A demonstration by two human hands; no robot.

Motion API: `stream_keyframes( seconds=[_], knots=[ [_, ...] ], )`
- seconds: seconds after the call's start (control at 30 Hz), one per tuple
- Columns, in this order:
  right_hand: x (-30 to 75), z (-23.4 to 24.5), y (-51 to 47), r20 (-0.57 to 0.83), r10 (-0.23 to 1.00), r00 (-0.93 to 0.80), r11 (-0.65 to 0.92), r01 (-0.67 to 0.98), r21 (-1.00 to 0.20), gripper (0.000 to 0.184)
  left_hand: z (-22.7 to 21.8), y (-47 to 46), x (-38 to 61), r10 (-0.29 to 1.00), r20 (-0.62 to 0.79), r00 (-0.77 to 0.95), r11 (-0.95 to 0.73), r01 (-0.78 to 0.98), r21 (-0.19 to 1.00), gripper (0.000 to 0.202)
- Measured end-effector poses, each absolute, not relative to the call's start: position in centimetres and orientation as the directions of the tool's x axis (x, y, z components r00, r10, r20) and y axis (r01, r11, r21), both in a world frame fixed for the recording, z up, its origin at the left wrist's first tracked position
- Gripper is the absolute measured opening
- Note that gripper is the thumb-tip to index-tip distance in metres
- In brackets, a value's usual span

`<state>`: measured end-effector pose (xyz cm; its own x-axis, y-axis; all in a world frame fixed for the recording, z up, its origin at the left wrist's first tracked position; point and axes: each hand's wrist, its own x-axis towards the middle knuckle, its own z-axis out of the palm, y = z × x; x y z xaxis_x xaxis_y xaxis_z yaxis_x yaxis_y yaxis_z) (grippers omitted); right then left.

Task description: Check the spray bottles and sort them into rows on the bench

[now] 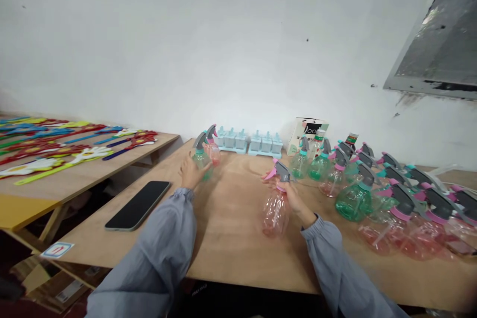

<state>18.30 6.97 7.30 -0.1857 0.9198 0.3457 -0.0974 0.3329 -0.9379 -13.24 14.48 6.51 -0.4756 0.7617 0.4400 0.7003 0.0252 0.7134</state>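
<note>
My right hand [293, 197] is closed around the neck of a pink spray bottle [275, 212], just under its grey trigger head, right of the frame's centre. The bottle stands on the wooden surface [231, 238], apart from all the others. Holding it by the neck seems the steadiest grip on a light, apparently empty thing, and it keeps the pink nozzle pointing away from me. My left hand [193, 172] reaches out left of centre, its fingers lying against the side of a green spray bottle [201, 158]. I cannot tell from here whether they grip it or only touch it. That bottle stands upright, touching or almost touching a reddish bottle [213, 150] behind it, the two forming a small pair of their own. On the right side of the frame, a crowd of spray bottles [391, 198] in green and pink lies and stands packed together, some tipped on their sides, as if simply heaped there within my reach. Along the wall at the back sit two pale blue ice-pop moulds [247, 142] and a small white box [306, 131], out of the way of my arms. A dark phone [137, 204] lies flat and face up at lower left, near my left sleeve. On a separate table [85, 174] at the left edge, long coloured plastic toys [55, 146] are spread out in rows.
</note>
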Motion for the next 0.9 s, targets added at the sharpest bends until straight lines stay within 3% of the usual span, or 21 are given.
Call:
stream_keyframes(
  seconds=[0.17, 0.3, 0.4, 0.53, 0.9],
  knots=[
    [18.1, 8.2, 6.2, 0.255, 0.950, -0.183, 0.214, -0.219, -0.952, 0.047, 4.7, 12.8, -10.9, 0.838, 0.442, -0.321, 0.005, 0.814, 0.581, 0.082],
    [18.1, 8.6, 5.8, 0.305, 0.951, -0.043, 0.286, -0.242, -0.927, 0.046, 3.7, 9.9, -7.7, 0.841, 0.521, -0.143, -0.110, 0.899, 0.424, 0.084],
    [18.2, 8.7, 5.8, 0.329, 0.943, -0.044, 0.309, -0.242, -0.920, 0.046, 3.6, 8.3, -5.9, 0.842, 0.538, -0.052, -0.176, 0.915, 0.363, 0.079],
    [18.1, 8.6, 5.8, 0.323, 0.940, -0.109, 0.297, -0.202, -0.933, 0.042, 4.0, 7.5, -5.3, 0.865, 0.502, -0.010, -0.195, 0.915, 0.354, 0.080],
    [17.3, 7.8, 5.9, 0.330, 0.944, -0.008, 0.322, -0.207, -0.924, 0.029, 4.5, 7.4, -5.6, 0.874, 0.486, 0.011, -0.228, 0.892, 0.391, 0.079]
  ],
)
